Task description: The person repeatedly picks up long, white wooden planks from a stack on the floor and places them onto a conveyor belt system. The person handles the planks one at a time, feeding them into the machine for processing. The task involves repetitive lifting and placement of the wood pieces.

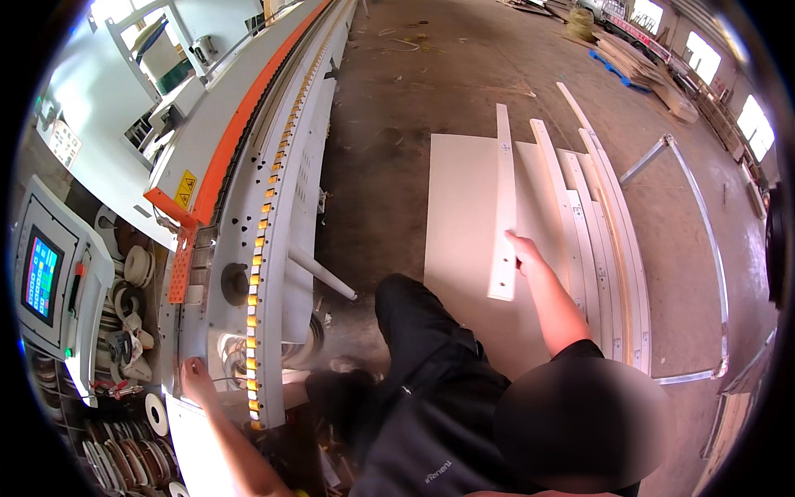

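Note:
My right hand (523, 252) grips the edge of a long narrow white board strip (503, 190), near its closer end. The strip has small dark holes and points away from me, over a large pale panel (464, 224) to my right. At the near end of a long machine (286, 174) on the left, my left hand (197, 381) rests by the metal bed with its fingers curled together; what they hold, if anything, is hidden. A row of yellow rollers (260, 240) runs along the machine's edge.
More white strips (571, 207) lie lengthwise on the panel's right side. Beyond them stands a metal frame (700, 199). A control screen (41, 273) and rolls of edge banding (124, 455) are at the far left. Stacked boards (642, 70) lie at the back right.

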